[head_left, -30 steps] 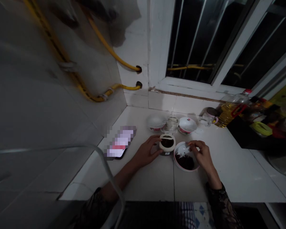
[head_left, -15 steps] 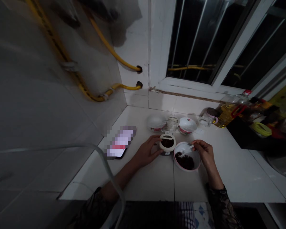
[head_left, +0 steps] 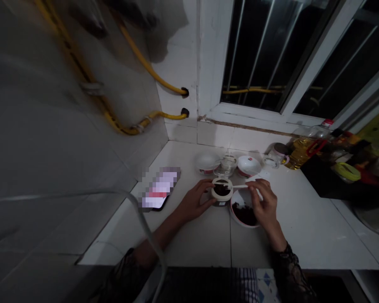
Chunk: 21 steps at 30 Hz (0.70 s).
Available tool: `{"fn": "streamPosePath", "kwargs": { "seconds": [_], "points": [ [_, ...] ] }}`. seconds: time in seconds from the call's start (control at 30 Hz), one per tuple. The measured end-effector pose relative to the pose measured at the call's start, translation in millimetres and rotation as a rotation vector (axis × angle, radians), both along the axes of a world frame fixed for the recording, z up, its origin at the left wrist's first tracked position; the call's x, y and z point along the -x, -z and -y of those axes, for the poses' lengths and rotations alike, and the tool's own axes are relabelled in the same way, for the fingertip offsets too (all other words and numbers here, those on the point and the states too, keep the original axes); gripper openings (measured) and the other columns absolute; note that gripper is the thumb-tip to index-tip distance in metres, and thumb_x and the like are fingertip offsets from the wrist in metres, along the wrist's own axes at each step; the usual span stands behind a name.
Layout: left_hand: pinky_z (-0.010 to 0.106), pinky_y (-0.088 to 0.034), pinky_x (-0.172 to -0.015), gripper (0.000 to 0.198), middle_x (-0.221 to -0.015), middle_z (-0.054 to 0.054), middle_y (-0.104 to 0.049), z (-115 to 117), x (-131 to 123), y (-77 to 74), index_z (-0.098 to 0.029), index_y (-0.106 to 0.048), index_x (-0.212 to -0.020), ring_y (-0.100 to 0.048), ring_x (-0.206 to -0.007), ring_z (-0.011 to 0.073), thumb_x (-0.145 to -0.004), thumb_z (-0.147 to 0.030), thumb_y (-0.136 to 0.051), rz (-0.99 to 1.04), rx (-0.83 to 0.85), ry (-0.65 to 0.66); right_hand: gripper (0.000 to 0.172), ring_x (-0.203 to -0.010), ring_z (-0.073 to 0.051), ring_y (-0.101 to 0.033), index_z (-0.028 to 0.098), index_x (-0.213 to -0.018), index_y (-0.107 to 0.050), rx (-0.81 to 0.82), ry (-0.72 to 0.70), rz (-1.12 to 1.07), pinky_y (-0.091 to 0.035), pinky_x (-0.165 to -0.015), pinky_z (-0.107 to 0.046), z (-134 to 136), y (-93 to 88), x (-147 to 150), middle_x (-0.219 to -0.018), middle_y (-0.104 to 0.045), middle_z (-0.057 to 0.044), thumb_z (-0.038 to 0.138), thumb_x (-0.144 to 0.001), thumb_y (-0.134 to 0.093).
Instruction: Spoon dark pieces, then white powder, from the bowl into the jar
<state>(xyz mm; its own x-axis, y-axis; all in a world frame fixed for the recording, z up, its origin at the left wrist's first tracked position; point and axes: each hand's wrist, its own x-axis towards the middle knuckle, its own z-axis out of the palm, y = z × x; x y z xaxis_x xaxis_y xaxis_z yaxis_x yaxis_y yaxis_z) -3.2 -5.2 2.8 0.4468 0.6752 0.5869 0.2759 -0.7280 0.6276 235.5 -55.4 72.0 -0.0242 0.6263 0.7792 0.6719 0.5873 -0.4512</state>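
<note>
My left hand (head_left: pixel 197 200) grips the side of a small jar (head_left: pixel 222 199) with a pale rim, its clear lid (head_left: pixel 226 167) tipped back behind it. Dark crumbly stuff fills part of the jar. Between the thumb and fingers of my right hand (head_left: pixel 265 204) is the handle of a small white spoon (head_left: pixel 239 186); its tip is over the jar's mouth. Just below the spoon stands a white bowl (head_left: pixel 234 216) with a pink rim, holding a heap of the same dark stuff (head_left: pixel 244 213). My right hand covers part of the bowl's right side.
Behind the jar are two more bowls, one at left (head_left: pixel 206 163) and one at right (head_left: pixel 249 165). A phone (head_left: pixel 161 189) lies on the left. An oil bottle (head_left: pixel 300 152), a glass jar (head_left: pixel 275 155) and a dark box of condiments (head_left: pixel 322 176) stand at right. A pale cable (head_left: pixel 145 227) crosses the front.
My right hand has moved the spoon leftward and up, from inside the white bowl to over the jar. My left hand has stayed on the jar.
</note>
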Motion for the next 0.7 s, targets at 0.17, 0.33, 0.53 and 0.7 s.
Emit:
{"fn": "streamPosePath", "kwargs": {
  "seconds": [0.17, 0.33, 0.53, 0.7],
  "points": [
    [0.039, -0.058, -0.087, 0.034, -0.131, 0.012, -0.053, 0, 0, 0.7, -0.025, -0.048, -0.122, -0.058, -0.118, 0.0237, -0.090, -0.028, -0.060, 0.009, 0.015, 0.004, 0.027, -0.075, -0.017, -0.064, 0.023, -0.102, -0.065, -0.194, -0.045, 0.337, -0.043, -0.090, -0.042, 6, -1.9, -2, -0.084, -0.073, -0.002, 0.007, -0.087, -0.048],
    [0.039, -0.058, -0.088, 0.036, -0.132, 0.012, -0.054, 1, 0, 1.0, -0.025, -0.049, -0.122, -0.059, -0.117, 0.0239, -0.089, -0.028, -0.062, 0.027, 0.031, 0.007, 0.018, -0.068, -0.018, -0.061, 0.023, -0.096, -0.065, -0.095, 0.126, 0.218, -0.046, -0.084, -0.040, 3, 5.5, -31, -0.071, -0.069, 0.000, 0.013, -0.090, -0.051],
    [0.039, -0.058, -0.087, 0.035, -0.133, 0.013, -0.053, 1, 0, -1.1, -0.025, -0.048, -0.123, -0.059, -0.118, 0.0236, -0.090, -0.027, -0.061, 0.027, 0.038, 0.020, 0.019, -0.072, -0.020, -0.064, 0.023, -0.088, -0.067, 0.164, 0.089, 0.305, -0.042, -0.090, -0.044, -2, 18.9, -50, -0.080, -0.075, -0.002, 0.021, -0.092, -0.048],
    [0.039, -0.058, -0.087, 0.035, -0.133, 0.013, -0.053, 1, 0, -0.6, -0.025, -0.048, -0.123, -0.058, -0.119, 0.0237, -0.090, -0.027, -0.060, 0.018, 0.021, 0.012, 0.020, -0.078, -0.022, -0.064, 0.024, -0.086, -0.068, 0.325, 0.020, 0.255, -0.042, -0.090, -0.045, 0, 21.8, -40, -0.080, -0.075, -0.003, 0.023, -0.089, -0.048]
  ]
}}
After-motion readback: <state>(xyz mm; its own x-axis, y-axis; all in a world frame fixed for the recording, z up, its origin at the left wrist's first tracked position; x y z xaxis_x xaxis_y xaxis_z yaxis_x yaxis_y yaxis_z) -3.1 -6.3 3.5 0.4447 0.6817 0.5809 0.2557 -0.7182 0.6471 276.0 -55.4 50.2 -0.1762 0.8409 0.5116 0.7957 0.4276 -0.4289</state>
